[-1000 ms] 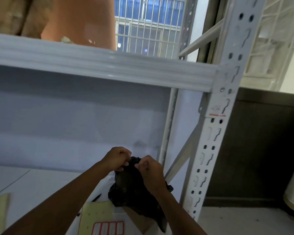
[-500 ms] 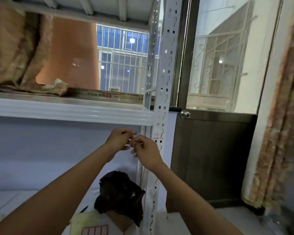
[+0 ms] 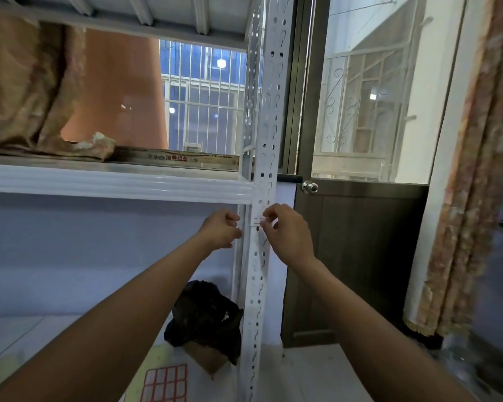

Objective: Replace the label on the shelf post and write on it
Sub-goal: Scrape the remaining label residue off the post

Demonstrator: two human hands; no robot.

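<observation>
The white perforated shelf post (image 3: 261, 134) runs top to bottom through the middle of the view. A small white label (image 3: 257, 220) with a red line is stuck on its front, just below the shelf beam (image 3: 114, 184). My right hand (image 3: 288, 232) pinches the right edge of this label with thumb and forefinger. My left hand (image 3: 221, 229) is beside the post on the left, fingers curled shut, with nothing visible in it. A sheet of red-bordered blank labels (image 3: 166, 384) lies on the lower shelf below my left arm.
A black plastic bag (image 3: 206, 314) sits on a brown cardboard piece (image 3: 206, 359) by the post's foot. Patterned fabric (image 3: 26, 91) and a long flat box (image 3: 186, 158) lie on the upper shelf. A dark door with a knob (image 3: 310, 187) and a curtain (image 3: 476, 169) stand to the right.
Both hands let go of the black bag and rose to the post. They were together at its left; now the right pinches the label and the left is apart. The view tilted up.
</observation>
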